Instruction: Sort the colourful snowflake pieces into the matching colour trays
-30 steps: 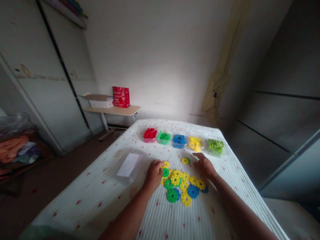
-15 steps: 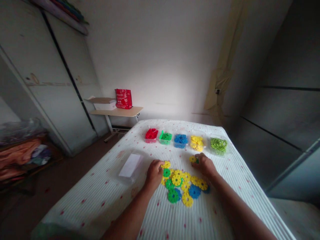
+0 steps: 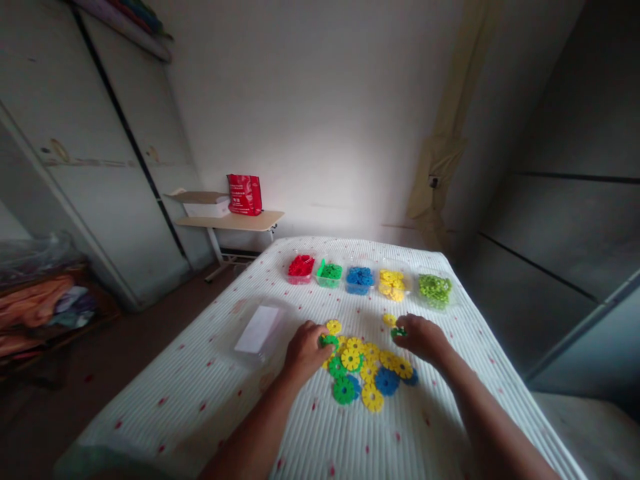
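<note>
The left hand (image 3: 307, 349) pinched a green disc (image 3: 331, 341) and the right hand (image 3: 424, 335) gripped a second green disc (image 3: 399, 332), while five tubs (image 3: 359, 290) stood near the white sheet's (image 3: 200, 373) far edge.

Dim, soft light fills the room, brightest on the plain white wall (image 3: 340, 153) beyond the surface's far edge. Past its right edge, the tall dark-grey panelled cabinet (image 3: 565, 227) sinks into shadow. A faint shade darkens the white, ribbed, red-flecked cloth (image 3: 165, 373) toward the near left corner. Wide-angle distortion tilts the pale-grey panelled wardrobe (image 3: 105, 207); the picture's outer edges look smeared and soft.
</note>
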`<state>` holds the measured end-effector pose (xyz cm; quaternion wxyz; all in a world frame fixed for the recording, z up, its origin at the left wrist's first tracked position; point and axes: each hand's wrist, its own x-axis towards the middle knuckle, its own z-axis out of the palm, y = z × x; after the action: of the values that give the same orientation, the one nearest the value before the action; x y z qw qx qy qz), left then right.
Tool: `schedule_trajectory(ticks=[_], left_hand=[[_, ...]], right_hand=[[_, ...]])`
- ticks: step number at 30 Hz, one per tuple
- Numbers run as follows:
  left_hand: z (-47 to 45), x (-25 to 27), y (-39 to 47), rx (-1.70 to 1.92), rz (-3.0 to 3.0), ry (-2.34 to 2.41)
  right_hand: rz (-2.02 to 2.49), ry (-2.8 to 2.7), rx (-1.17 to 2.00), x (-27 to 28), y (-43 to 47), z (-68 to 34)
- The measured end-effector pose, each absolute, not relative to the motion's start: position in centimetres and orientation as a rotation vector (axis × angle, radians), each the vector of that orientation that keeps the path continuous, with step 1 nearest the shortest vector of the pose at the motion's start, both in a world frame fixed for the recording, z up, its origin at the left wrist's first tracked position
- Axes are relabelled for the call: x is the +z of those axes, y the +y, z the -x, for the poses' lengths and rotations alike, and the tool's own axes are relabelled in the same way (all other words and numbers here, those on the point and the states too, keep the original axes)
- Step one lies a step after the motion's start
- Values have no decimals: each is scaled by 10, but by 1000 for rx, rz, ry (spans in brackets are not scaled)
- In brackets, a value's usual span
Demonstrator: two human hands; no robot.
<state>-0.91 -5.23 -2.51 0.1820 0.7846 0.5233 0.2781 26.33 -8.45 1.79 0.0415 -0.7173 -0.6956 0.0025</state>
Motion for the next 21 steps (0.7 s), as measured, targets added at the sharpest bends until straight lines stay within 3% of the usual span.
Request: schedule_trajectory(ticks=[6, 13, 21], left_hand=[[12, -26, -51, 784, -2217, 1390], [15, -41, -42, 902, -1907, 1288], [21, -38, -32, 955, -1714, 1248]], right_hand=[[1656, -2071, 175, 0, -76, -238], [1864, -1924, 2, -9, -71, -254], [1899, -1728, 110, -25, -62, -277]])
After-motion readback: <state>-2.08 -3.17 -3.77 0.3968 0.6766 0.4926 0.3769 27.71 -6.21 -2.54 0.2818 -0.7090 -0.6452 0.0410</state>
